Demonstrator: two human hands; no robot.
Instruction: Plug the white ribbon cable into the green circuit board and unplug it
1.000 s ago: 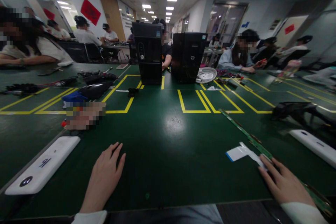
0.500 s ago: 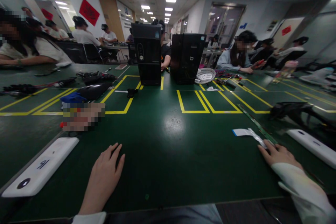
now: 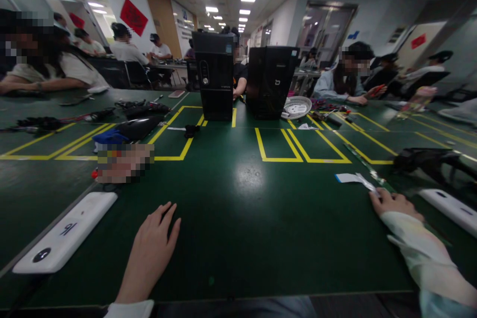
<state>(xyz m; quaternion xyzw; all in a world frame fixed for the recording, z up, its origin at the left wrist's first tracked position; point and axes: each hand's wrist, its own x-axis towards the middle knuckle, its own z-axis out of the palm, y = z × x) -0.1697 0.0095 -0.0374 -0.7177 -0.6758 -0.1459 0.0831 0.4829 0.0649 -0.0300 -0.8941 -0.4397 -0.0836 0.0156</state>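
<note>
My left hand (image 3: 154, 243) rests palm down on the green table, fingers stretched out and a little apart, with nothing in it. At the right, my right hand (image 3: 397, 206) has its fingers bent over a long, narrow green circuit board strip (image 3: 359, 159), gripping it near its middle. A white flat ribbon cable (image 3: 348, 178) with a blue end lies beside the strip and runs to my fingertips. My fingers hide where the cable meets the strip.
White long devices lie at left (image 3: 67, 233) and right (image 3: 452, 208). Two black computer towers (image 3: 214, 79) (image 3: 272, 84) stand ahead. A white basket (image 3: 298, 107), cables (image 3: 141, 109) and a black object (image 3: 425, 161) lie around. Yellow tape (image 3: 283, 160) marks the table. Other people sit beyond.
The whole view has shifted slightly to one side. My right hand has drawn slightly up and inward on the strip, which seems slightly turned. My left hand stays put.
</note>
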